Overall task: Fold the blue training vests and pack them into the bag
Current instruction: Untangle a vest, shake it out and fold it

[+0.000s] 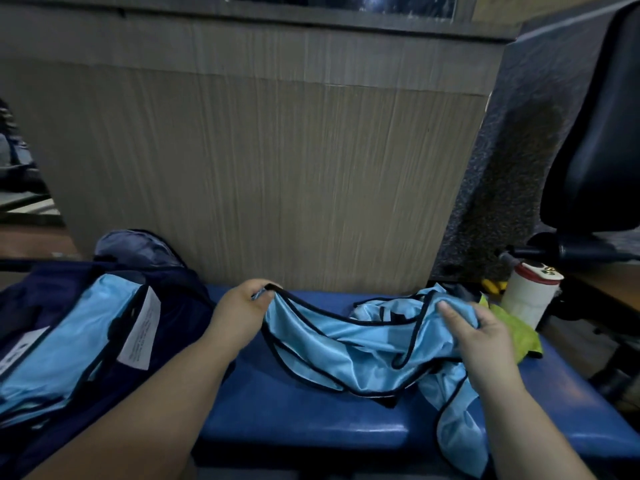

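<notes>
Blue bench [311, 420] holds a crumpled blue vest [363, 344], stretched sideways between both hands. Left hand [239, 310] pinches its black-edged corner; right hand [481, 327] grips the other end. Bag [166, 341] sits nearer the left hand.

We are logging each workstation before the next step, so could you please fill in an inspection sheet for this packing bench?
Surface: blue padded bench, bare at its near middle.
Job's things: an unfolded light-blue training vest with black trim lies rumpled on the bench; folded blue vests with white labels already sit in the open navy bag at left.
Clutter: a yellow-green cloth and a white cylindrical container with a red-rimmed top at right.
Grippers: left hand pinches the vest's trim; right hand grips its other end.
Cables: nothing seen.
Surroundings: wood-grain panel behind; black office chair at right.
</notes>
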Motion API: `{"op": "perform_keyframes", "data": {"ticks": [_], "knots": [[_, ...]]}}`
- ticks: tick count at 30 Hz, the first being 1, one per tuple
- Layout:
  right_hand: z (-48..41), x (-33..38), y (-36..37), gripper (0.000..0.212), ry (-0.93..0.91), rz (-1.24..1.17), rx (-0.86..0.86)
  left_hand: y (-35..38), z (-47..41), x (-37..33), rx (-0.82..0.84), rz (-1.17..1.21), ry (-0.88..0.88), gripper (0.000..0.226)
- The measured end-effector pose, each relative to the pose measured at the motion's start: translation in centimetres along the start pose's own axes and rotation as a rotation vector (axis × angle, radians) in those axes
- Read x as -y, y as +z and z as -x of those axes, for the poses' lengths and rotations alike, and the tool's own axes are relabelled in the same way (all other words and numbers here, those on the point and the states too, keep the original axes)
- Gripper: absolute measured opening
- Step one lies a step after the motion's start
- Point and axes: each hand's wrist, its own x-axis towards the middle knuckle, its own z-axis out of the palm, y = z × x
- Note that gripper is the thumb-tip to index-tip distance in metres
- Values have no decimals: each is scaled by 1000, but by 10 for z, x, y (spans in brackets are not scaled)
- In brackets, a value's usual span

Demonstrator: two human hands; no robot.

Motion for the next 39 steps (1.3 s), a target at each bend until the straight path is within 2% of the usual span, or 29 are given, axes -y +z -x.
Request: {"op": "perform_keyframes", "data": {"ticks": [4, 7, 10, 16, 23, 26, 32, 36, 39], "knots": [[12, 28, 10, 30, -49, 1, 3, -18, 3, -12, -25, -4, 15, 8], [17, 52, 19, 22, -102, 42, 26, -33, 7, -28, -93, -7, 74, 14], [21, 80, 22, 11, -181, 64, 57, -49, 10, -46, -89, 4, 117, 11], [25, 150, 17, 14, -285, -8, 75, -91, 12, -104, -118, 33, 257, 14], [24, 223, -4, 12, -417, -9, 2, -122, 17, -177, -175, -152, 384, 18], [27, 248, -15, 20, -447, -5, -28, -129, 17, -198, -184, -230, 411, 21], [27, 268, -41, 7, -443, 3, -107, -135, 18, -219, -201, -269, 431, 19], [19, 257, -54, 1, -371, 75, -119, -132, 19, -215, -129, -297, 449, 21], [10, 244, -59, 5, -341, 145, -139, -129, 19, -208, -60, -300, 453, 20]]}}
